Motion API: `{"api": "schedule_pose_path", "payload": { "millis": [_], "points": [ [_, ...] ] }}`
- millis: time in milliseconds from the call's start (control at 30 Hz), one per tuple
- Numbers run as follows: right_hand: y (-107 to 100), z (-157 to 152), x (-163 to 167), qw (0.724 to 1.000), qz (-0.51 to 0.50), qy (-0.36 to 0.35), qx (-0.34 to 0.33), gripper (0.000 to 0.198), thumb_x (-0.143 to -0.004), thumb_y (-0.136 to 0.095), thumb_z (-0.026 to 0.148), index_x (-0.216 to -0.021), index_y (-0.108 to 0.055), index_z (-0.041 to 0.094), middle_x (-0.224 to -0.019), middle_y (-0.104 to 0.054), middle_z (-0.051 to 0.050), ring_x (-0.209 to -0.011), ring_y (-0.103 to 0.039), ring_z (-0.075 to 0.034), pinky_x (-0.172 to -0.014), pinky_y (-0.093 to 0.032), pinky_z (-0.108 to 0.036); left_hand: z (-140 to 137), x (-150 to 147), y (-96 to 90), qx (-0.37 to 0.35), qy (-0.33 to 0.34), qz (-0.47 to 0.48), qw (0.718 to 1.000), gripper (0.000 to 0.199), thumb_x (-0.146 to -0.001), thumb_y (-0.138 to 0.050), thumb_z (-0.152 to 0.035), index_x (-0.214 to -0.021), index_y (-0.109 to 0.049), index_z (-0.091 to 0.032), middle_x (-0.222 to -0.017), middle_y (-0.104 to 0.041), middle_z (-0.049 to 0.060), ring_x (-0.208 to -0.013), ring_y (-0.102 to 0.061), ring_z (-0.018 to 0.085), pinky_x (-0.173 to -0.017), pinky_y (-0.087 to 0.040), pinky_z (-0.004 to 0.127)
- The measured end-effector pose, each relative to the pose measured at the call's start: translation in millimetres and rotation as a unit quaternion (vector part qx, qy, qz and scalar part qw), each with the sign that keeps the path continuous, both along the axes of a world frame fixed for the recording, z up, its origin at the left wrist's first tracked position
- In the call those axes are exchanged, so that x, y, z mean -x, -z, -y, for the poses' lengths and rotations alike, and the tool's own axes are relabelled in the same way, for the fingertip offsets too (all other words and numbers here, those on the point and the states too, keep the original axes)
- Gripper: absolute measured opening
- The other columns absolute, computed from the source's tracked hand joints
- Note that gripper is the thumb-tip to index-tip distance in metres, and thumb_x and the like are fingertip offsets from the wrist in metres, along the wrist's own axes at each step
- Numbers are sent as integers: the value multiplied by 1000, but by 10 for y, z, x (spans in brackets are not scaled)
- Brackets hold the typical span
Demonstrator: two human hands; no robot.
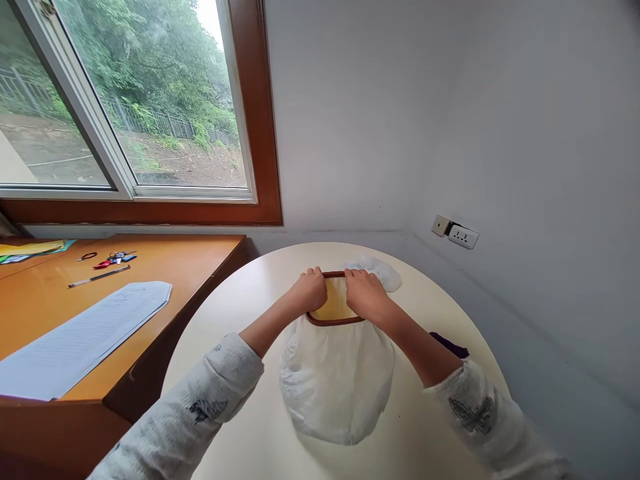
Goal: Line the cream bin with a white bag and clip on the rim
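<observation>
A bin with a brown rim (pixel 335 322) and a yellowish inside (pixel 336 300) stands on the round table. A thin white plastic bag (pixel 340 387) hangs loose around its outside, below the rim, and hides the bin's body. My left hand (pixel 313 291) is closed over the left side of the rim, thumb side hidden. On the right side, my right hand (pixel 367 293) is closed over the rim the same way. Whether the fingers also pinch the bag's edge cannot be seen. Behind my right hand lies a crumpled translucent white plastic piece (pixel 385 272).
The cream round table (pixel 235 307) meets the wall. A dark purple item (pixel 450 345) lies near its right edge, partly behind my right forearm. To the left, a wooden desk (pixel 195 257) holds papers (pixel 95 333), a pen (pixel 99 276) and keys (pixel 117 258). Wall sockets (pixel 463 236) are at right.
</observation>
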State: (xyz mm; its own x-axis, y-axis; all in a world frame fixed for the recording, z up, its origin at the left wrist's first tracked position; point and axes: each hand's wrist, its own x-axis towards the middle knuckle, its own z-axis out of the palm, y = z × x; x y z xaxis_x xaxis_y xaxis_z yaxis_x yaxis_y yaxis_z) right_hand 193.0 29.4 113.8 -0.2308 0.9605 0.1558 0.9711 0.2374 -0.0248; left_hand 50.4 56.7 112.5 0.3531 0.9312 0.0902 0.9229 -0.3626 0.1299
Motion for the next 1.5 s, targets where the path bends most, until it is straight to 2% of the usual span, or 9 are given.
{"api": "schedule_pose_path", "payload": {
  "millis": [67, 133, 233, 400, 567, 733, 900, 1133, 1500],
  "points": [
    [26, -16, 3, 1000, -5, -11, -7, 43, -78, -36, 4, -119, -50, 3, -117, -56, -22, -112, -51, -29, -88, -40, -41, 37, -38, 68, -16, 1, 1, 1000, 47, -88, -40, -21, -128, -39, 2, -128, -47, 27, -120, -43, 34, -94, -37, 44],
    [46, -24, -16, 999, -15, -33, -9, 49, -81, -33, 6, -128, -43, 4, -133, -47, -19, -123, -42, -25, -95, -37, -38, 66, -51, 107, -31, 3, 6, 1000, 51, -89, -33, -24, -134, -32, 0, -135, -42, 24, -127, -35, 32, -99, -32, 46],
    [62, -25, -59, 996, -51, -73, 4, 53, -85, -26, 10, -137, -33, 6, -144, -35, -12, -133, -31, -18, -105, -31, -32, 95, -42, 115, -44, 9, 15, 999, 49, -89, -27, -23, -134, -33, -4, -140, -39, 18, -130, -32, 29, -105, -25, 49],
    [76, -51, -37, 997, -32, -69, 23, 57, -83, -29, 10, -139, -28, -1, -146, -28, -17, -135, -27, -24, -107, -29, -37, 95, -28, 103, -52, 30, 16, 998, 51, -88, -25, -21, -136, -32, -7, -141, -39, 13, -131, -32, 27, -108, -17, 55],
    [82, -117, 13, 996, 11, -77, 32, 60, -79, -33, 7, -138, -26, -5, -145, -27, -21, -136, -23, -25, -110, -25, -37, 35, -23, 100, -22, 37, 35, 998, 53, -87, -26, -21, -137, -32, -6, -142, -38, 12, -132, -31, 26, -109, -19, 51],
    [93, -134, -28, 994, -45, -94, 23, 58, -80, -31, 7, -136, -31, -5, -144, -29, -20, -135, -25, -24, -111, -26, -37, 7, -13, 76, 0, 31, 94, 995, 51, -86, -28, -22, -135, -36, -9, -140, -42, 11, -131, -33, 22, -111, -20, 44],
    [127, -150, -61, 989, -101, -108, 7, 55, -83, -26, 11, -135, -32, -4, -143, -30, -21, -134, -26, -24, -109, -31, -42, -21, 1, 97, 3, 17, 165, 986, 47, -86, -31, -24, -130, -44, -13, -135, -48, 8, -127, -38, 21, -106, -31, 35],
    [146, -190, -50, 982, -163, -88, 24, 54, -85, -25, 14, -137, -33, 1, -144, -31, -16, -135, -26, -21, -110, -28, -42, -50, 13, 116, 11, 14, 228, 974, 43, -87, -33, -26, -127, -49, -17, -132, -51, 5, -124, -41, 20, -104, -35, 35],
    [111, -198, -48, 983, -159, -63, 67, 57, -84, -26, 16, -140, -28, 6, -147, -27, -11, -136, -22, -18, -112, -25, -38, -52, 3, 120, 24, -1, 247, 969, 41, -88, -35, -30, -125, -50, -20, -130, -52, 3, -123, -43, 20, -102, -38, 35]
  ]
}}
